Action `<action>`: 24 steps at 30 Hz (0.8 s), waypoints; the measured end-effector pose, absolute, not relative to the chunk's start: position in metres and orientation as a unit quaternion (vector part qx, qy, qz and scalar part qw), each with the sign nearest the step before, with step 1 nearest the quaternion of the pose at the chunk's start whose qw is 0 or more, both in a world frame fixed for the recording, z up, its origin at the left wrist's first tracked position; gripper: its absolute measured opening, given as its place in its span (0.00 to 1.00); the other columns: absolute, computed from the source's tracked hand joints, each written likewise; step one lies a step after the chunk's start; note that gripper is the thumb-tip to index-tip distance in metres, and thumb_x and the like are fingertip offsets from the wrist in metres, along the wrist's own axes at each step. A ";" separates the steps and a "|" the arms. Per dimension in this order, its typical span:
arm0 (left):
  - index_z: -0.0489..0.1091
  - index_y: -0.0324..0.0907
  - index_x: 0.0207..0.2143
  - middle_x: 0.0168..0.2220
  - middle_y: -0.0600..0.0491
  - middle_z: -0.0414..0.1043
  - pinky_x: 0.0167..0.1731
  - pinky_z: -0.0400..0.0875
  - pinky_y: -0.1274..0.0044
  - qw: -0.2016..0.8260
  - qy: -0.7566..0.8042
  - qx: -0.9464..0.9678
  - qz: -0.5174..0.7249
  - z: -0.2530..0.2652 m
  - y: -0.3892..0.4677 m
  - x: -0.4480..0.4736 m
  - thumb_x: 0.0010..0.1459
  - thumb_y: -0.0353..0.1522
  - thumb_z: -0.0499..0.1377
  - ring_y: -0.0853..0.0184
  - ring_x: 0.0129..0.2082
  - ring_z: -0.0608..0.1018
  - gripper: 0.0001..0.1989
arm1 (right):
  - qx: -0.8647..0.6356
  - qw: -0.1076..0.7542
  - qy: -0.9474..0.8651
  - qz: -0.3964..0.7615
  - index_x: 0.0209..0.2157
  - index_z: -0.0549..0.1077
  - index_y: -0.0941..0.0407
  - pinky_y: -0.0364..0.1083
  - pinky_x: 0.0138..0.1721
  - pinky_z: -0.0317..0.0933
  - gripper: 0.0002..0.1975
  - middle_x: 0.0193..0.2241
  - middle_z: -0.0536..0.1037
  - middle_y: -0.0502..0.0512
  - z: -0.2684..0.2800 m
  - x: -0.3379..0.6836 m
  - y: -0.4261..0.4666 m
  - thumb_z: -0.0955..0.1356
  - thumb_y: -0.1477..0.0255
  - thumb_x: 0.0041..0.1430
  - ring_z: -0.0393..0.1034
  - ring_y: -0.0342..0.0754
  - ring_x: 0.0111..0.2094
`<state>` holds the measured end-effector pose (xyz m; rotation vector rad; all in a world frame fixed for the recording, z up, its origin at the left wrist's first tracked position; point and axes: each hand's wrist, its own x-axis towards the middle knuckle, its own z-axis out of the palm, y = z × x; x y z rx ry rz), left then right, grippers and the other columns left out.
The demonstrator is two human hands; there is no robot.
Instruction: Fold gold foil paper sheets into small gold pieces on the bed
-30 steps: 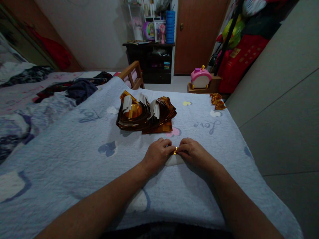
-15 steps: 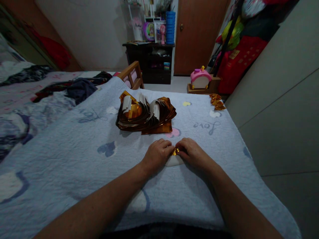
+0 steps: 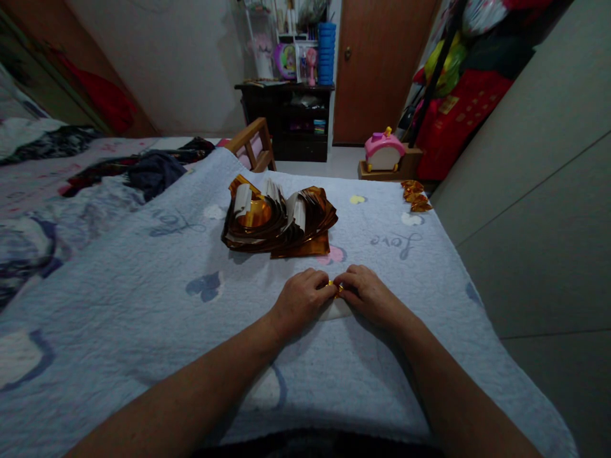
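Note:
A small piece of gold foil paper (image 3: 339, 290) is pinched between both hands, low over the light blue bedspread (image 3: 229, 356). My left hand (image 3: 304, 297) has its thumb and fingers closed on the foil's left side. On the other side, my right hand (image 3: 365, 292) grips it, fingertips nearly touching those of the left. Most of the foil is hidden by the fingers. Beyond the hands lies a thick, curled stack of gold foil paper sheets (image 3: 300, 245) with pale backs. Several folded gold foil pieces (image 3: 416, 196) rest near the far right corner.
Dark crumpled clothes (image 3: 156, 173) lie at the left. A wooden chair (image 3: 258, 141) stands at the far edge. Past it are a dark cabinet (image 3: 305, 151) and a pink toy case (image 3: 384, 152). A pale wardrobe (image 3: 534, 210) runs along the right.
Both hands' fingertips have drawn closer together over the foil, and less of the gold shows between them. The foil stack and the folded pieces stay where they were.

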<state>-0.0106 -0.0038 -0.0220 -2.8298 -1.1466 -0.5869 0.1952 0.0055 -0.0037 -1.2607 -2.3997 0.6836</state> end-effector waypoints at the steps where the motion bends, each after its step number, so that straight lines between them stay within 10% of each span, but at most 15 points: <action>1: 0.76 0.43 0.44 0.36 0.51 0.74 0.36 0.69 0.72 0.017 -0.365 -0.911 -0.189 -0.022 -0.004 -0.011 0.67 0.34 0.58 0.63 0.37 0.73 0.08 | -0.446 0.168 -0.846 0.240 0.39 0.78 0.54 0.48 0.43 0.57 0.08 0.34 0.74 0.54 -0.004 0.195 0.006 0.68 0.79 0.62 0.66 0.49 0.39; 24: 0.74 0.42 0.50 0.43 0.49 0.78 0.40 0.74 0.72 -0.030 -0.322 -0.922 -0.213 -0.021 -0.007 -0.009 0.69 0.32 0.55 0.63 0.42 0.77 0.11 | -0.449 0.176 -0.841 0.243 0.42 0.81 0.52 0.50 0.45 0.58 0.17 0.36 0.75 0.56 -0.002 0.202 0.008 0.64 0.82 0.62 0.65 0.50 0.41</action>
